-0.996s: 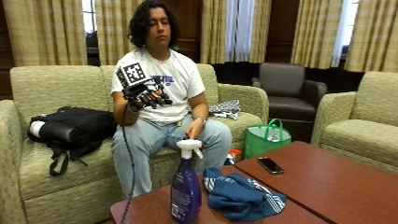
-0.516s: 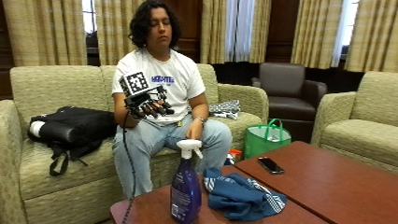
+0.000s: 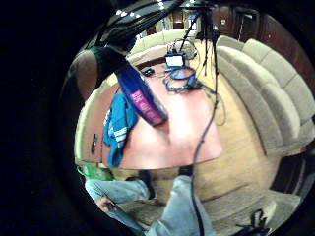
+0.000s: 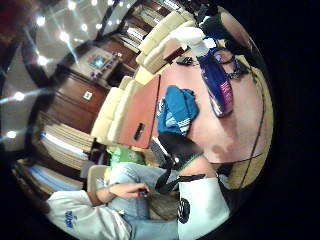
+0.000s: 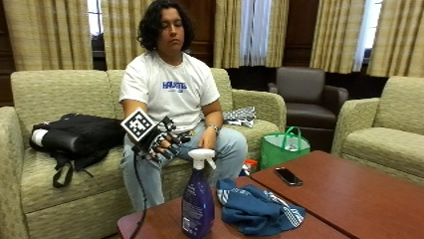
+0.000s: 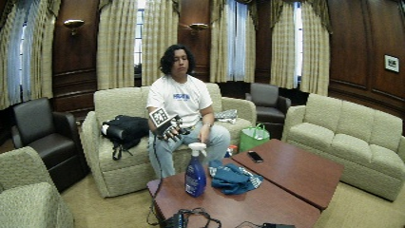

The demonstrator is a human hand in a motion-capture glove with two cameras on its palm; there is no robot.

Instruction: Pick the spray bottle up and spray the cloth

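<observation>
I see two reddish-brown wooden low tables [image 5: 358,191] set side by side, their edges meeting. On the nearer one stands an upright purple spray bottle with a white trigger head [image 5: 198,201], and just beside it lies a crumpled blue cloth with white stripes [image 5: 258,209]. A black smartphone [image 5: 289,176] lies flat on the farther table. From the wide view, black cables and small devices [image 6: 190,219] sit at the nearer table's front edge.

spray bottle [image 3: 142,96] upright on table [image 3: 192,132] | blue cloth [image 3: 118,128] beside
</observation>
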